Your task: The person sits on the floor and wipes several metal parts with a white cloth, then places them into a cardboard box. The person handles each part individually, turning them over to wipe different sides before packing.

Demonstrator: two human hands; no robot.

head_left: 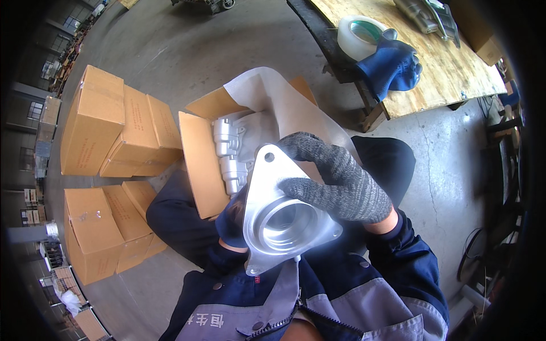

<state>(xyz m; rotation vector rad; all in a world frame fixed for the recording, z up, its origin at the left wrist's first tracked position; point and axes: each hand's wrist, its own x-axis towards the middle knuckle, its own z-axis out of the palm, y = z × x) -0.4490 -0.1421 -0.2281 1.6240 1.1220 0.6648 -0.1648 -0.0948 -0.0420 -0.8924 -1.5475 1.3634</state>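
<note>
A silvery metal housing with a three-cornered flange [263, 184] and a round, stepped bore is held up close in front of my chest. My right hand [341, 184], in a grey knitted glove, is closed on the flange's upper right edge, thumb across its face. Most of my left hand [230, 219] is behind the housing; a dark blue glove and a strip of bare wrist show, but its fingers are hidden. Beyond the housing, an open cardboard box [202, 165] contains silvery cast metal parts [228, 142] along its left side and a translucent white sheet [270, 94].
Closed cardboard boxes [94, 122] stand on the floor to my left in two groups. A wooden-topped table [449, 85] at the far right bears a tape roll [348, 42], a loose blue glove [392, 65] and a metal casting [421, 14]. My bent knees flank the open box.
</note>
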